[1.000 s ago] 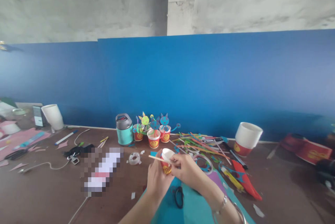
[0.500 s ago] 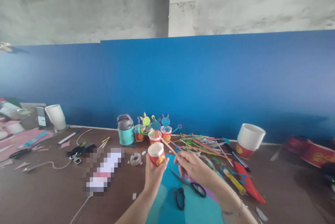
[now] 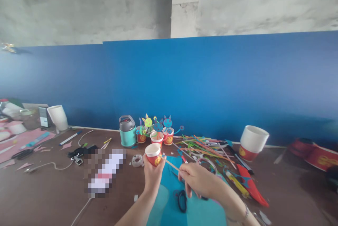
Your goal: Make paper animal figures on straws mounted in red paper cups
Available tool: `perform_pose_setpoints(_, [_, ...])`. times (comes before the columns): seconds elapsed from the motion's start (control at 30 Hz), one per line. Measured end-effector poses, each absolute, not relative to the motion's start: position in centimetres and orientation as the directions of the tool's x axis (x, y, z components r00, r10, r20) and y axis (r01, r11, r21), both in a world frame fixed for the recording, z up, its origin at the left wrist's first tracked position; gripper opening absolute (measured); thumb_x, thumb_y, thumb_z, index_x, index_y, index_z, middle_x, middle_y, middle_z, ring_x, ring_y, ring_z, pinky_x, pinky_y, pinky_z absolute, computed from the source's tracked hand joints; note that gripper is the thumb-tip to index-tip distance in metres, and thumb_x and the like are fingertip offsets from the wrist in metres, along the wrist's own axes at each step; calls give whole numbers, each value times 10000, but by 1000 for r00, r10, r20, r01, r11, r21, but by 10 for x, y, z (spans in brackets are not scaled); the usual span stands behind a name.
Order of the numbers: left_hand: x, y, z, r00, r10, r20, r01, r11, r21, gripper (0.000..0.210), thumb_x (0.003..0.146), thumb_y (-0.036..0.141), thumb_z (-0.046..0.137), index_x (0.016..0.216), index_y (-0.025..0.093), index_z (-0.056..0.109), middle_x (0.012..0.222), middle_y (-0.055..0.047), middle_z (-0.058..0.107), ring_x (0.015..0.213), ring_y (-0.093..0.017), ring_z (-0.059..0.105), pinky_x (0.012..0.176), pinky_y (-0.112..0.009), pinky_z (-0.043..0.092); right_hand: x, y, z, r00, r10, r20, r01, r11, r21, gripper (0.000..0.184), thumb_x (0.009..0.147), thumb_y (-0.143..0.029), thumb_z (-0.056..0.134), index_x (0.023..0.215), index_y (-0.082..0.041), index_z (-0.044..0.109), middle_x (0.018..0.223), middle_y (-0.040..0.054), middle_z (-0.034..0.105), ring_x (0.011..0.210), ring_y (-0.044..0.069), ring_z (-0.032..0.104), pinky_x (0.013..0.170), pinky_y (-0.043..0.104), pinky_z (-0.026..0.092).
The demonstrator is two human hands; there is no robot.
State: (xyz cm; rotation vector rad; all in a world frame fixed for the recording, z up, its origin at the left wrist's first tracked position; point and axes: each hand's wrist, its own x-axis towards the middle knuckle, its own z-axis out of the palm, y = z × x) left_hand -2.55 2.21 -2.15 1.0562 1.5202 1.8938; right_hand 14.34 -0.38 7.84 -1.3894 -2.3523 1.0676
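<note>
My left hand (image 3: 153,176) is wrapped round a red and white paper cup (image 3: 153,150), its mouth upward and slightly tilted. In my right hand (image 3: 195,176) is a thin wooden stick (image 3: 171,164), pinched near one end. The stick's far tip meets the cup's right side near my left thumb; whether it pierces the wall I cannot tell. Under my right hand lie black-handled scissors (image 3: 182,201), partly hidden, on blue paper sheets (image 3: 169,190). Just behind the held cup stand several similar cups (image 3: 168,138) bearing paper cat figures (image 3: 167,121).
A turquoise lidded flask (image 3: 127,134) and a tape roll (image 3: 137,160) are left of the cups. Coloured strips (image 3: 200,145), a yellow cutter (image 3: 237,184) and stacked cups (image 3: 253,141) lie rightward. A cabled phone (image 3: 107,173) rests at left. A blue partition (image 3: 211,85) closes the back.
My left hand has shifted slightly left with the cup, now tilted. My right hand has come lower, bringing the stick's tip from above the cup's right rim down to its side.
</note>
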Motion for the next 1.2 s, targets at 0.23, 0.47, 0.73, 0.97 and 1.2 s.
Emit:
perform_pose_setpoints(0.23, [-24,19,-16,-587,768,256,99,-245,964,538,658,397,728,1063,169,459,972,-95,618,849,-250,639,755,-387,507,144,-5,78,-516,833,-199,680,258,-686,278,870,-246,334,773,-180,586,494,-22,624,338,80,435,434,186,364])
perform_pose_setpoints(0.47, [-22,17,-19,-538,783,313,157,-272,950,494,680,308,686,1090,183,440,985,-85,599,867,-231,625,788,-387,496,144,-3,75,-496,846,-195,669,229,-707,266,862,-238,339,789,-175,587,501,-25,632,323,71,413,409,181,353])
perform_pose_setpoints(0.73, [-17,12,-22,-425,798,428,202,-377,904,526,667,234,664,1129,194,417,990,-74,599,866,-219,616,782,-360,494,124,-4,67,-462,850,-253,589,81,-804,239,901,-259,313,809,-180,519,470,-42,589,271,72,422,331,171,304])
perform_pose_setpoints(0.97, [-20,16,-24,-431,818,382,75,-389,918,616,647,254,724,1176,191,415,1011,-79,617,882,-216,631,795,-352,503,131,-12,73,-538,773,-337,625,98,-774,268,883,-309,379,677,-189,502,357,-59,513,246,81,412,353,172,354])
perform_pose_setpoints(1.2, [-30,17,-24,-247,936,251,-180,-299,937,621,602,319,775,1148,181,514,963,-90,675,858,-226,655,777,-349,527,132,-15,73,-568,749,-342,610,104,-786,368,881,-304,338,591,-187,532,326,-37,517,254,97,435,372,185,356])
